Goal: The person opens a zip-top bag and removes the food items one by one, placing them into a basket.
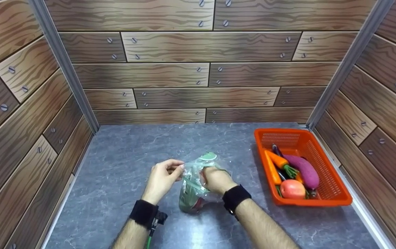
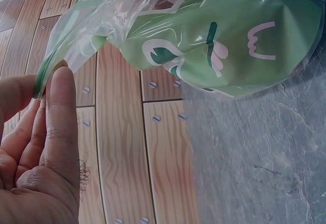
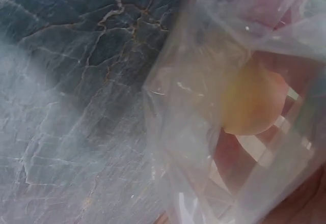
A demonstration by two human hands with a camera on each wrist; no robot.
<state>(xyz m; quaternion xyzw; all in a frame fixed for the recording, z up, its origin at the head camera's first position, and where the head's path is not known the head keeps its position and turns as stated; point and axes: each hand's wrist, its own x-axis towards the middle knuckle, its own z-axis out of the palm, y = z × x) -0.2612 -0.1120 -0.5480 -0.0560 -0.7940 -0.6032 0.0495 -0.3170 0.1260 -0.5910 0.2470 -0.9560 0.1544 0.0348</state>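
Note:
A clear plastic zip bag (image 1: 188,197) printed with a green cartoon face stands on the grey table. My left hand (image 1: 163,178) pinches its green zip edge between thumb and finger, and the left wrist view shows that pinch on the zip edge (image 2: 45,76). Through the bag's mouth reaches my right hand (image 1: 217,180), its fingers partly hidden by the plastic. Seen through the film, a round yellow-pink thing (image 3: 254,102) lies between the right hand's fingers. Something red (image 1: 197,204) shows low inside the bag.
An orange-red plastic basket (image 1: 336,188) stands at the right. It holds carrots (image 1: 277,160), a purple sweet-potato-like vegetable (image 1: 303,169), a red apple (image 1: 292,189) and dark eggplants (image 1: 276,150). Wood-patterned walls (image 1: 170,74) enclose the table (image 1: 115,193) at the back and sides.

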